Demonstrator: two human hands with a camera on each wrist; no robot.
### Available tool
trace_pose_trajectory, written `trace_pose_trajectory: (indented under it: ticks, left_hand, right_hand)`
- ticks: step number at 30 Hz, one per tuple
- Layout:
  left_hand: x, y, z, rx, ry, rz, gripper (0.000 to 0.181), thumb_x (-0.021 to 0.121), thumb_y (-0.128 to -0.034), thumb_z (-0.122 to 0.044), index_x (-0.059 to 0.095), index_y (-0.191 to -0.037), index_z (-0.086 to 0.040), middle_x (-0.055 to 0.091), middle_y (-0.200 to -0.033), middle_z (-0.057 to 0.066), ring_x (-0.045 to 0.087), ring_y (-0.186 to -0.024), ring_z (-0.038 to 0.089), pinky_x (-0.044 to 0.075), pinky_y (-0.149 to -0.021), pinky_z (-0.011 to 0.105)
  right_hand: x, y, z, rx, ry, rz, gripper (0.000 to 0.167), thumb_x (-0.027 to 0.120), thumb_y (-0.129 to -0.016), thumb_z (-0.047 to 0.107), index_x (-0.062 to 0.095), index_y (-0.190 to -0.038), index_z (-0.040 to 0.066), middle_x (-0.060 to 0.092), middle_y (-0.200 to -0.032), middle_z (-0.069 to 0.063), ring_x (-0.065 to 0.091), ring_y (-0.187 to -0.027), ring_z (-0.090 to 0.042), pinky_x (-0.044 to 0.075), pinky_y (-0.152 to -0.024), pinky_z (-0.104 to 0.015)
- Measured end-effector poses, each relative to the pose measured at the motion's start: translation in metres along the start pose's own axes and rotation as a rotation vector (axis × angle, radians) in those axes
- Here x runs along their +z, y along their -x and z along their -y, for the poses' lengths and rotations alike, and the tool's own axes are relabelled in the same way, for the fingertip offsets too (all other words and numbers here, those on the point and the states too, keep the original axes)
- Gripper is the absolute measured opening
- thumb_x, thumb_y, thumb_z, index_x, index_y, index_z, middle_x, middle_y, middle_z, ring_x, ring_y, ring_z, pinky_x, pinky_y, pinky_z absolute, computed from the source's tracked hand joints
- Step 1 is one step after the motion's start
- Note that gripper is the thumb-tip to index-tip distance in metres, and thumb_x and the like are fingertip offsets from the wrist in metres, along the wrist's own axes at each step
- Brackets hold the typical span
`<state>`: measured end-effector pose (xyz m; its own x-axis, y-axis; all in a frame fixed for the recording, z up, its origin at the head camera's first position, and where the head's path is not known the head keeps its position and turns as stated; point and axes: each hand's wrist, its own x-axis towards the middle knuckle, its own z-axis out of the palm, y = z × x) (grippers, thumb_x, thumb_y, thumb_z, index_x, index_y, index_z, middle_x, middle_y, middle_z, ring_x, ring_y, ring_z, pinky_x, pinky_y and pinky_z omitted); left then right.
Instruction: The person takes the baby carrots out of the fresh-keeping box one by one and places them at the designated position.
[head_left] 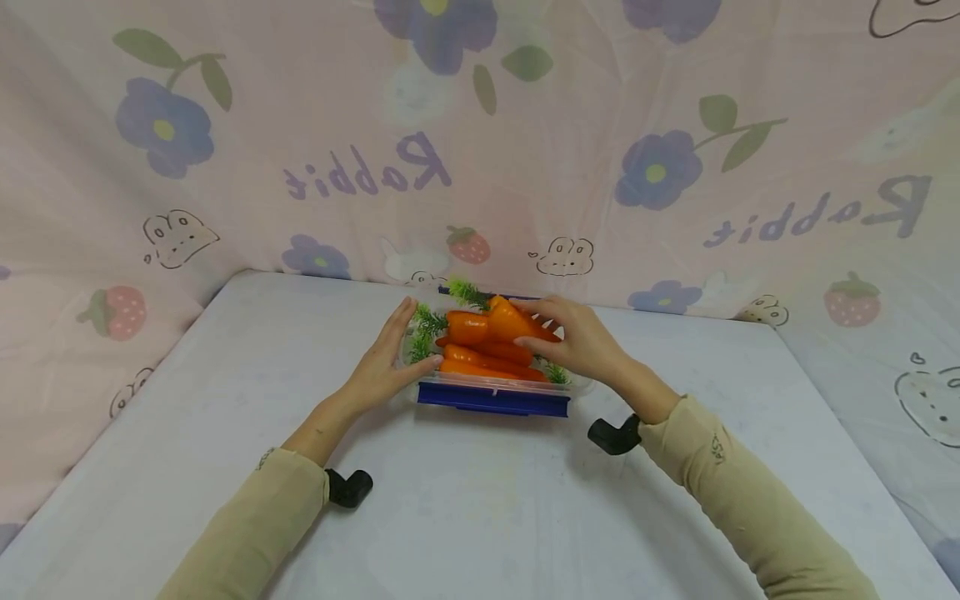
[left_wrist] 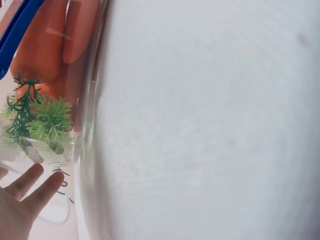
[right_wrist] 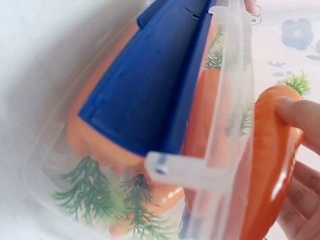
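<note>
A clear plastic box with blue side flaps (head_left: 492, 400) holds several orange toy carrots (head_left: 487, 361) with green leafy tops. My right hand (head_left: 577, 337) grips one carrot (head_left: 513, 319) at the box's right side; in the right wrist view thumb and fingers lie around that carrot (right_wrist: 272, 150), above the rim. My left hand (head_left: 378, 367) is at the box's left end, fingers spread and fairly straight. The left wrist view has the left hand (left_wrist: 22, 205) beside the clear wall, near green leaves (left_wrist: 50, 120); whether it touches the wall is unclear.
The box stands on a white table (head_left: 480, 500) near its back edge. Behind the table hangs a pink cloth (head_left: 510, 192) with flowers, strawberries and rabbits. Black wrist mounts (head_left: 350, 488) stick out near both sleeves.
</note>
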<state>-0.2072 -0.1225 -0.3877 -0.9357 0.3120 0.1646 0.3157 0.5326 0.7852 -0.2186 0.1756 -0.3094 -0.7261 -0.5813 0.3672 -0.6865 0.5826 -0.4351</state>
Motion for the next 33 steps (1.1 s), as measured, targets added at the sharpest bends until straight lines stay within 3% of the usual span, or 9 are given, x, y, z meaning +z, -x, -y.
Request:
trace_pose_trajectory:
  ticks: [11, 33]
  left_hand:
    - [0.0, 0.0, -0.001, -0.006, -0.008, 0.0, 0.092, 0.062, -0.0888, -0.047, 0.001, -0.155, -0.029, -0.004, -0.162, -0.006, 0.008, -0.148, 0.031, 0.017, -0.111, 0.067]
    - [0.0, 0.001, -0.001, -0.002, -0.009, -0.002, 0.091, 0.061, -0.089, -0.048, 0.0, -0.155, -0.03, -0.004, -0.162, -0.006, 0.006, -0.148, 0.031, 0.016, -0.111, 0.068]
  right_hand:
    - [-0.007, 0.001, -0.001, -0.013, 0.03, -0.047, 0.052, 0.075, -0.084, 0.021, 0.059, -0.131, 0.007, 0.068, -0.107, -0.01, 0.064, -0.09, -0.02, 0.057, -0.074, -0.032]
    - [-0.028, 0.014, -0.008, 0.036, 0.074, -0.097, 0.052, 0.074, -0.084, 0.019, 0.058, -0.132, 0.009, 0.067, -0.113, -0.011, 0.063, -0.09, -0.021, 0.056, -0.075, -0.036]
